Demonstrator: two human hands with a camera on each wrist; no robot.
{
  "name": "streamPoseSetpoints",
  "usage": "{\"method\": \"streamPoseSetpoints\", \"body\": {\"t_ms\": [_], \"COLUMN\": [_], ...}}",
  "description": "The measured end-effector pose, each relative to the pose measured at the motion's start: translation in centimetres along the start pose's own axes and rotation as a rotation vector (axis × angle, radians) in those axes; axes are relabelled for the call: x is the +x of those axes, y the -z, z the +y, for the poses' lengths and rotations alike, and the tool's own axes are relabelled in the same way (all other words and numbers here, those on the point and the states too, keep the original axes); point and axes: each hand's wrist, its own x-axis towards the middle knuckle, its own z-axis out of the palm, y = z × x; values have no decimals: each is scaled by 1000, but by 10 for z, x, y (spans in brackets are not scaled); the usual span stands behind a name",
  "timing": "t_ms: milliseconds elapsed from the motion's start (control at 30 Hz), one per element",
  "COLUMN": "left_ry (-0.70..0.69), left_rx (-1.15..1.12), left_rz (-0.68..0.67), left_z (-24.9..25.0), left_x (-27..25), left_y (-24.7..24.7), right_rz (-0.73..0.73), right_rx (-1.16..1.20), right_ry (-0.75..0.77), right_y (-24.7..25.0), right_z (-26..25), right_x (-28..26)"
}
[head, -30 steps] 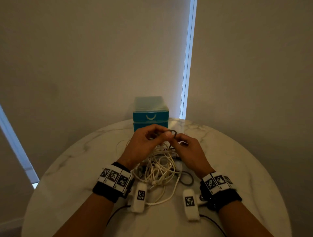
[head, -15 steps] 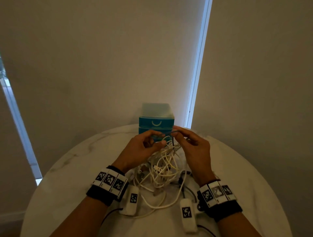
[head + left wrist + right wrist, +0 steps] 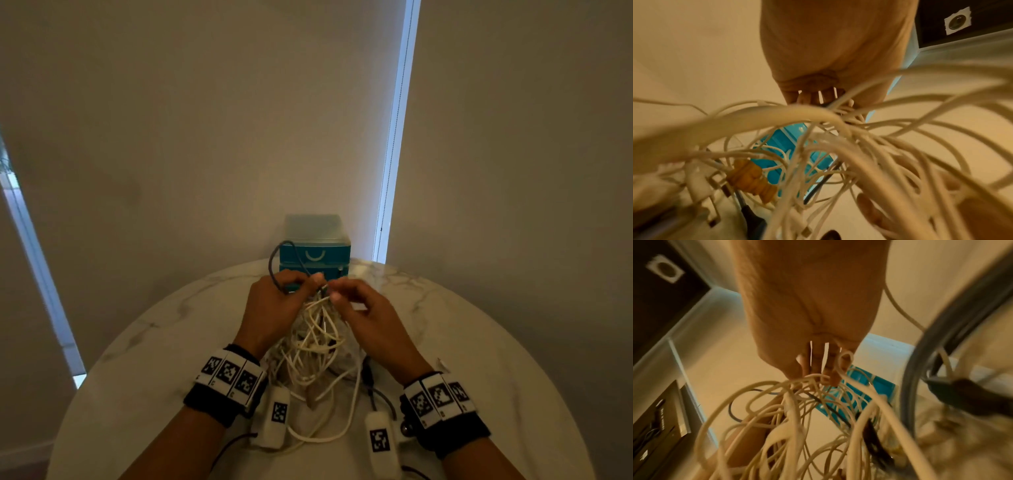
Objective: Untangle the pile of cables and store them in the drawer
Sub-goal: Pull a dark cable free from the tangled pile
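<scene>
Status: early; the tangle of white cables [image 3: 313,346] hung unsorted between and below both hands, none stored, both teal drawers [image 3: 315,255] beyond the fingertips closed. Left hand [image 3: 274,308] pinched one dark cable [image 3: 274,260] looping above it; right hand [image 3: 368,317] pinched white strands; white cables too snarled to count.

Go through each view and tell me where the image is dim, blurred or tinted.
Head view: dim room, bright daylight strips at the blind edges, hands and white cables fairly sharp. Left wrist view: warm orange tint, the nearest cable loops smeared and out of focus. Right wrist view: same tint, the grey cable at the right streaked by blur.
</scene>
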Motion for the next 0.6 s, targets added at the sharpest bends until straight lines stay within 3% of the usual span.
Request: {"method": "streamPoseSetpoints", "body": {"t_ms": [100,267,367,600], "left_ry": [33,170,114,96], "left_rx": [-97,-320,-341,-308], "left_rz": [87,270,138,-118], "left_z": [1,10,20,28], "left_x": [2,2,-3,-7], "left_y": [3,7,2,-8], "right_rz": [-59,-41,48,98], "right_rx": [-122,-120,-78,-109], "right_ry": [-40,-180,-106,-4], "right_y": [0,3,-1,2], "right_z": [4,-4,-5,3], "right_x": [-1,-4,-4,-4]}}
